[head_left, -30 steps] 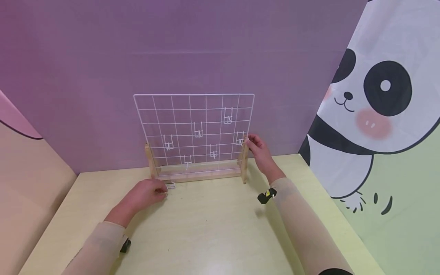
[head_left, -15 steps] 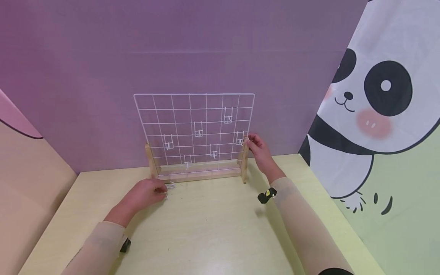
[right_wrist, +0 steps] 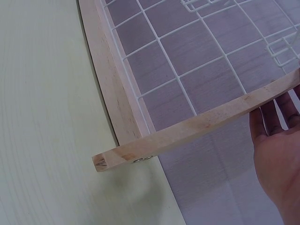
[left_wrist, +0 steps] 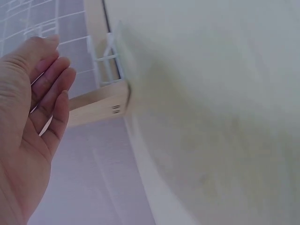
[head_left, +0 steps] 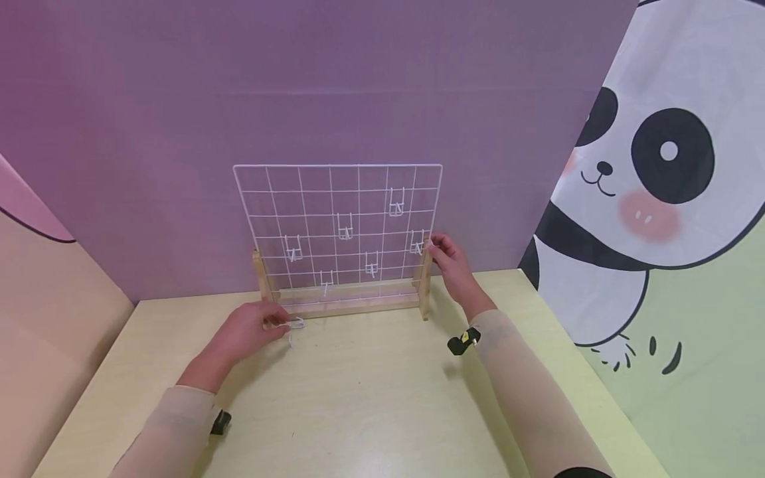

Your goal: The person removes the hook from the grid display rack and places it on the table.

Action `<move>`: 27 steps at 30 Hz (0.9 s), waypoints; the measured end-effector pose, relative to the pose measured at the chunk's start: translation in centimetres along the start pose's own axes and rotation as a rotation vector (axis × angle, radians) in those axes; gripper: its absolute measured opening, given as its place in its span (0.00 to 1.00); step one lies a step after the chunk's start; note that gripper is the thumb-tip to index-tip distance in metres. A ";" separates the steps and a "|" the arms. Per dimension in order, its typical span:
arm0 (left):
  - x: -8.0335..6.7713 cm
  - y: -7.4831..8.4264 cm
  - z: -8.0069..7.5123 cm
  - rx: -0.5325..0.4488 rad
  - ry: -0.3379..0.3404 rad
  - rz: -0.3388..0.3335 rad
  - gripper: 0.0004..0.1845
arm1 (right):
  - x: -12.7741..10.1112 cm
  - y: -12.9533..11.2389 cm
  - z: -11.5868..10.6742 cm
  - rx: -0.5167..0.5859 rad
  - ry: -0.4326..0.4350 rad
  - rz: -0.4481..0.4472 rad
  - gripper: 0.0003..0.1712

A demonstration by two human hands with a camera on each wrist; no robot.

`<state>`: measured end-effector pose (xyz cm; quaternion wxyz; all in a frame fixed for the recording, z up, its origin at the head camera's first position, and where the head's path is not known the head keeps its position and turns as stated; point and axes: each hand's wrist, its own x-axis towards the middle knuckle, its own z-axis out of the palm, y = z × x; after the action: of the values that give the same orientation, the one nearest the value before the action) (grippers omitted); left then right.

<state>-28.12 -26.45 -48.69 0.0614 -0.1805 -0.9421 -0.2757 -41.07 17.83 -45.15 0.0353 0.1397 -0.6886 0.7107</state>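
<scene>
A white wire grid point(head_left: 337, 219) stands upright in a wooden stand point(head_left: 346, 307) at the back of the table, with several white hooks hung on it. My left hand point(head_left: 279, 324) lies on the table by the stand's left foot and pinches a loose white hook point(head_left: 297, 324) at its fingertips. In the left wrist view that hand point(left_wrist: 33, 122) shows lightly bent fingers close to the wooden foot point(left_wrist: 98, 105). My right hand point(head_left: 433, 247) grips the grid's right edge above the right post point(head_left: 425, 285). The right wrist view shows its fingers point(right_wrist: 276, 154) behind that post point(right_wrist: 197, 126).
The pale yellow table point(head_left: 370, 398) stretches toward me in front of the stand. A purple wall point(head_left: 299, 79) rises right behind the grid. A panda-print cloth point(head_left: 657, 199) closes the right side, and a beige panel point(head_left: 48, 318) the left.
My left hand has slid slightly forward toward the stand's left foot with the hook at its fingertips. The right hand and grid have stayed put.
</scene>
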 end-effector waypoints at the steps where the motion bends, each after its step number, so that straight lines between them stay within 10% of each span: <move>1: 0.0 0.1 -0.2 -0.005 0.019 0.000 0.07 | 0.0 0.1 0.0 -0.001 -0.002 0.000 0.17; 27: 2.8 4.1 -2.3 -0.275 0.463 0.013 0.11 | 0.1 0.3 0.1 0.031 0.008 0.012 0.18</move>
<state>-29.15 -23.62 -44.11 0.2520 -0.1254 -0.8554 -0.4347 -41.24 17.73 -45.40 0.0316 0.1332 -0.6783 0.7220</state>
